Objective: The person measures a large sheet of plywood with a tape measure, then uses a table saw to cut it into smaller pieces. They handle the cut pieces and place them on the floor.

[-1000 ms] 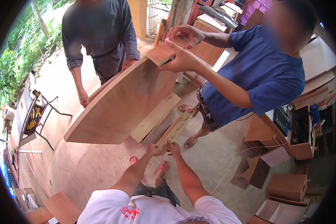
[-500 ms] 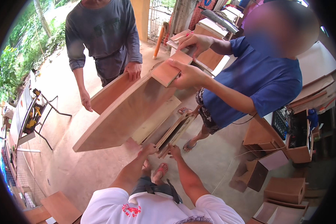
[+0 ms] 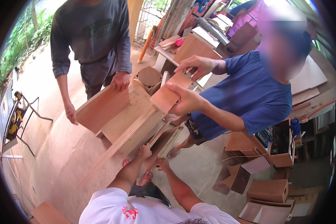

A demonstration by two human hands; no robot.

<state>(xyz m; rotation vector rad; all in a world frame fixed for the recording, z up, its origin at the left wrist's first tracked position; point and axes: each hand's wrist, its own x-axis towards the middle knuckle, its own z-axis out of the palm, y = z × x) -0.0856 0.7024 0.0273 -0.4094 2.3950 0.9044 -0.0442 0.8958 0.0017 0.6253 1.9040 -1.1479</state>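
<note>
My left hand is closed around the left side of a narrow wooden frame, low in front of me. My right hand grips the near end of the frame's right side, its fingers partly hidden. The frame slants away from me to the right, with a dark space between its long sides. Just beyond my left hand is a long plywood board, now seen edge-on. A co-worker in blue holds a small flat wooden piece at that board's far end.
At the far left, a co-worker in dark grey holds an upright wooden panel beside a pale plywood board. Wooden boxes stand at the right, near a white cord. A folding stand with yellow tools is at the left.
The long board has turned from showing its broad face to showing its edge. My hands still hold the frame. The view has shifted, and the co-worker's panel sits lower in it.
</note>
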